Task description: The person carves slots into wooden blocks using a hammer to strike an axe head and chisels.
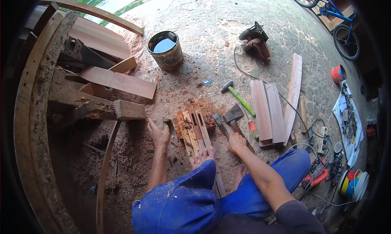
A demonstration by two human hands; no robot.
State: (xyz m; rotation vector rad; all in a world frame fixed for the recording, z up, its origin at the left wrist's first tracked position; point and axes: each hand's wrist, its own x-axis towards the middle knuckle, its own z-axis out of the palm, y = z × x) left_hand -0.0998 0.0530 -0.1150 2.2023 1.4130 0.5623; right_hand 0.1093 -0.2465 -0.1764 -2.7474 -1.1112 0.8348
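My left hand [158, 133] is near the end of a thick wooden block [129, 110], fingers raised and apart, with a small dark piece [168, 124] by the thumb; whether it touches that piece is unclear. My right hand [237, 143] is closed round the lower end of a dark metal hand tool [220, 123], whose exact kind I cannot make out. Alongside lies a hatchet [233, 113], its handle running past my fingers. Between my hands are narrow wooden pieces [190, 130], one with slots cut in it, under my bare foot [202, 156].
A green-handled hammer [239, 96], a red-handled tool [253, 129] and planks [260, 107] lie right. Ahead stand a bucket of dark liquid [166, 50] and a corded power tool [256, 42]. A handsaw [81, 52] and timber frame [38, 111] are left. Cables [317, 146] spread right.
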